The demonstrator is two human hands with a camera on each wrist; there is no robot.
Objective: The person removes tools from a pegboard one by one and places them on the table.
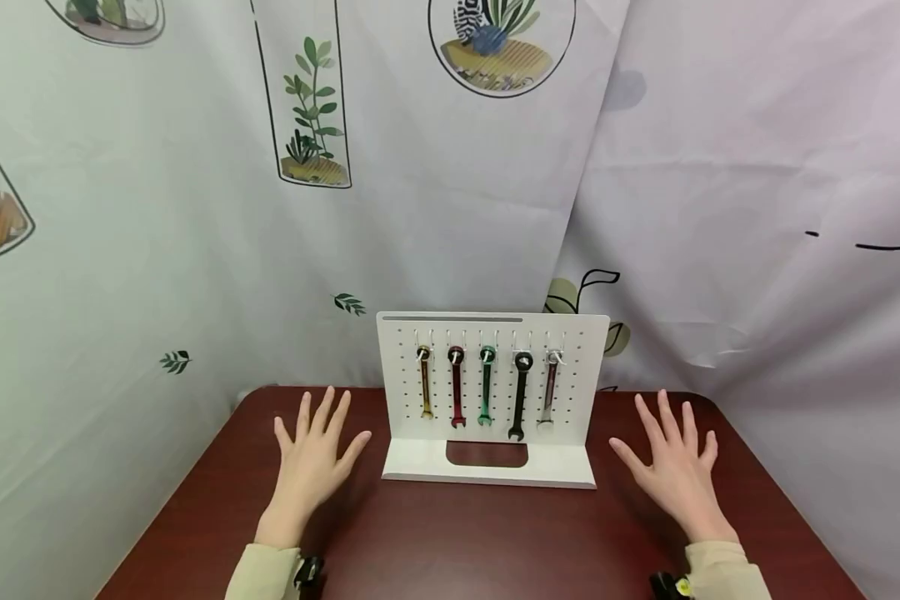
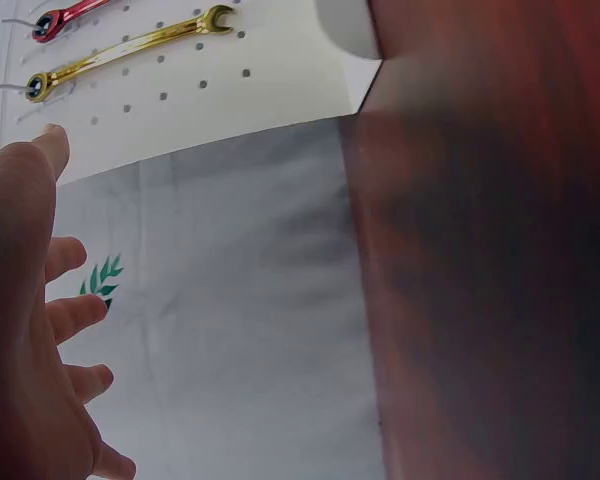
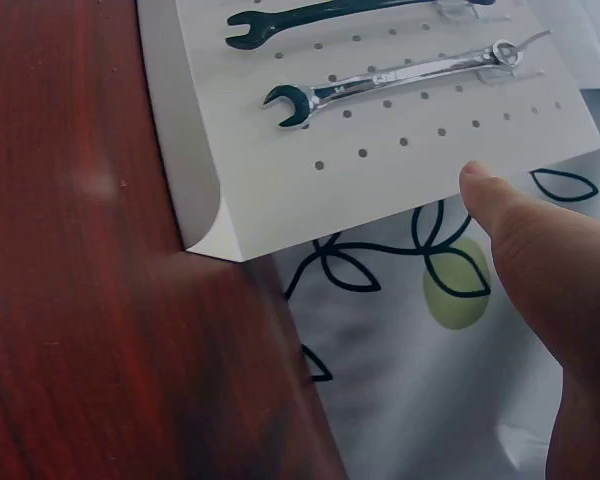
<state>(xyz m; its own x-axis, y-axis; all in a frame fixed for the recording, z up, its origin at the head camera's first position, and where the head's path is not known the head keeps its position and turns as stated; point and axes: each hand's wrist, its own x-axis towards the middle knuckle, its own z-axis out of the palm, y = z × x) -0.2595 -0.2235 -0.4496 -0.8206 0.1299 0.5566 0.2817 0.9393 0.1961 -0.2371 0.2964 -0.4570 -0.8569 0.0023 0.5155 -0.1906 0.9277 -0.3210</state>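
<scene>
A dark red wooden tabletop (image 1: 495, 542) is carrying a white metal pegboard stand (image 1: 487, 467), on which 5 slim steel wrenches (image 1: 487, 387) are being hung upright. Likely rigid, light and slick, they are best gripped mid-shank. The left hand (image 1: 311, 462) and right hand (image 1: 675, 475) are being held flat beside it, fingers spread, nothing grasped.

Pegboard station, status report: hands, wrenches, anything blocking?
Left hand and right hand open, flat on table. Five wrenches hang on pegboard. Nothing blocking.

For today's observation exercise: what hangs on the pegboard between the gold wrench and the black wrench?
In the head view, a red wrench and a green wrench hang between the gold wrench and the black wrench on the pegboard.
</scene>
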